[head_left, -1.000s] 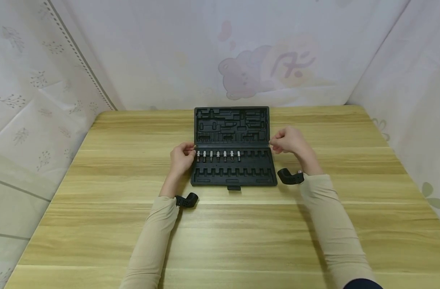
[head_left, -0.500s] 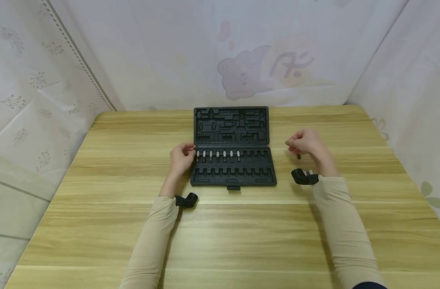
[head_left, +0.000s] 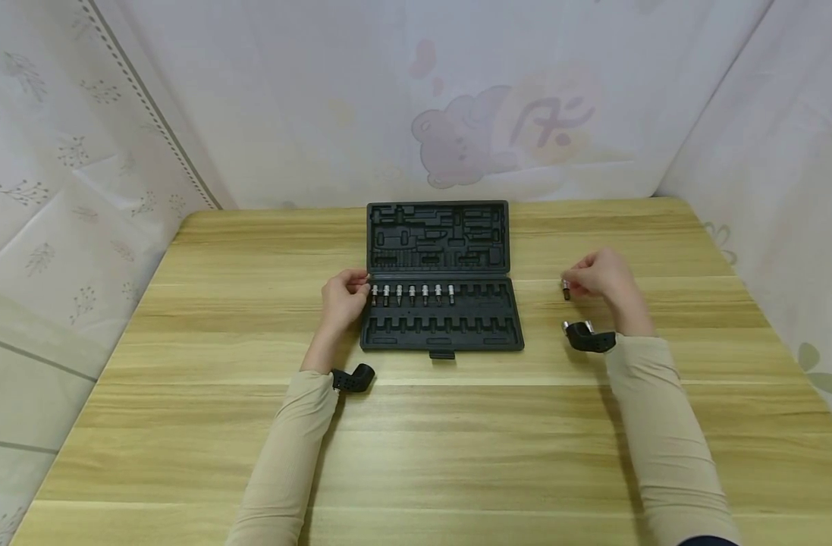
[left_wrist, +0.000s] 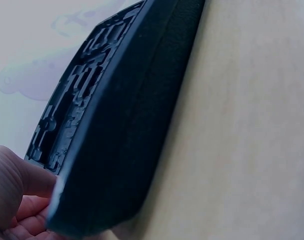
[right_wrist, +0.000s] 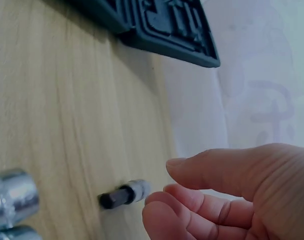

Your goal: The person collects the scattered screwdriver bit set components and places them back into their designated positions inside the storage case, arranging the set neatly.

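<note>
Head: my left hand grips the left edge of the unfolded black case; seven bit sockets sit in its upper row. My right hand is out right, at a loose bit socket on the wooden table. Reads as the pick-up step.

Left wrist: thumb at the rim, fingers curled beneath. Case wall: grainy dark plastic, rounded corner.

Right wrist: thumb and fingers loosely bent, gap between, nothing held; can't tell if a fingertip touches the bit. Chrome collar, dark faceted shank. Next move calls for a pinch on the collar. Two chrome cylinders at left, blurred.
</note>
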Demonstrator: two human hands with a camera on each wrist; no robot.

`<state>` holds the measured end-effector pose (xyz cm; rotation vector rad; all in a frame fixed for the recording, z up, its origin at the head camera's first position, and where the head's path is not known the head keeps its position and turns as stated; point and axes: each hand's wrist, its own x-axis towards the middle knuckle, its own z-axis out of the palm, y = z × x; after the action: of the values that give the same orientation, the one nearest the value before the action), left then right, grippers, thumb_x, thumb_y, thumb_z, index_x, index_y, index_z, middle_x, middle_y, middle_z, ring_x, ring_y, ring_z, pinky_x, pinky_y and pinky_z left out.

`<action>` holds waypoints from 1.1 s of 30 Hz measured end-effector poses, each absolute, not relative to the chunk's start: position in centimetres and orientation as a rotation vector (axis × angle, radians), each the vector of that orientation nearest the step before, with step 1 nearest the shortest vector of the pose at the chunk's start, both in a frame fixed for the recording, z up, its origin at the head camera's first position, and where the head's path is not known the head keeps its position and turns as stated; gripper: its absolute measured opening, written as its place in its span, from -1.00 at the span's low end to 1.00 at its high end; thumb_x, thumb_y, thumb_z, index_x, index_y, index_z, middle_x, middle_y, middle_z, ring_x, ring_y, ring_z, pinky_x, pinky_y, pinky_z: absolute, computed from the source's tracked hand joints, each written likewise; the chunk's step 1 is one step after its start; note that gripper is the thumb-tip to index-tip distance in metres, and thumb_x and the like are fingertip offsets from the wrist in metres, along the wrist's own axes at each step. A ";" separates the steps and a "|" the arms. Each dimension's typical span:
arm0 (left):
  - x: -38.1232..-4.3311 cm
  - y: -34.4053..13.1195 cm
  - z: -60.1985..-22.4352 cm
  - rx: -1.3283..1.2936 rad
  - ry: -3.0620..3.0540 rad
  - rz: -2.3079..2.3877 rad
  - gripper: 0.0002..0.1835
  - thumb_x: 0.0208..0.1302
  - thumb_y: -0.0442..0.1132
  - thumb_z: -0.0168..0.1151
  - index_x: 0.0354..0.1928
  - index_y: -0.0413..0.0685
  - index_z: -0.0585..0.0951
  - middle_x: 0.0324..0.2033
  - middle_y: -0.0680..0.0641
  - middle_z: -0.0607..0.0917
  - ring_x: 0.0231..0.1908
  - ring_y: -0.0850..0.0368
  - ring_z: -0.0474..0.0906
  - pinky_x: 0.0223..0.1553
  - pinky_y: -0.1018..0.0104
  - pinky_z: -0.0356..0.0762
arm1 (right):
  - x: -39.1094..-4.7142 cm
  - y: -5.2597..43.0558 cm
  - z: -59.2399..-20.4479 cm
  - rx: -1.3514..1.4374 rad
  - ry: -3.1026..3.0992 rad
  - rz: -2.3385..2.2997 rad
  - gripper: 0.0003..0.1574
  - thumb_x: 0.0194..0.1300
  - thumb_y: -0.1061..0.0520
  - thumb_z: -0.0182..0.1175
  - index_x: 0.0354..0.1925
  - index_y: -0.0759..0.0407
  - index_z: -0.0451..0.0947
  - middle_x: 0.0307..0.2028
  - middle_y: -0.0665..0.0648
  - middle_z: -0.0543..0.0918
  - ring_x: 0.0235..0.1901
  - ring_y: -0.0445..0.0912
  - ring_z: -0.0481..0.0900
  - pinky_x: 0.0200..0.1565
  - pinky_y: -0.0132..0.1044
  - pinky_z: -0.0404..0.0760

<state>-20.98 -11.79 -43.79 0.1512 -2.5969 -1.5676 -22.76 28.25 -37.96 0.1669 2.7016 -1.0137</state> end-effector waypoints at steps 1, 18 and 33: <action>-21.0 -11.8 -43.8 0.151 -2.596 -1.570 -0.74 0.22 -0.45 0.14 -0.05 -0.34 0.60 -0.18 -0.25 0.66 -0.19 -0.08 0.57 -0.13 0.17 0.53 | -22.8 28.3 -38.1 0.178 2.704 -1.010 -0.62 0.20 0.15 0.20 -0.22 0.52 0.53 -0.62 0.06 0.65 -0.59 -0.18 0.59 -0.46 -0.32 0.56; -20.9 -11.7 -43.6 0.143 -2.597 -1.557 -0.75 0.21 -0.45 0.14 -0.06 -0.35 0.60 -0.19 -0.26 0.66 -0.19 -0.09 0.56 -0.13 0.16 0.52 | -23.2 28.6 -39.2 0.336 2.643 -1.009 -0.64 0.11 0.14 0.29 -0.30 0.48 0.55 -0.70 0.05 0.60 -0.66 -0.16 0.56 -0.55 -0.32 0.53; -20.8 -11.7 -43.6 0.156 -2.605 -1.548 -0.74 0.21 -0.46 0.14 -0.05 -0.35 0.60 -0.20 -0.27 0.66 -0.20 -0.09 0.58 -0.15 0.15 0.53 | -23.7 28.4 -39.5 0.354 2.597 -0.949 -0.66 0.10 0.09 0.23 -0.40 0.42 0.60 -0.72 0.06 0.59 -0.69 -0.18 0.54 -0.62 -0.38 0.47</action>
<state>-20.81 -11.71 -43.58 0.1562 -2.6053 -1.5483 -23.67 28.38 -39.46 0.3536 2.5973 -0.9491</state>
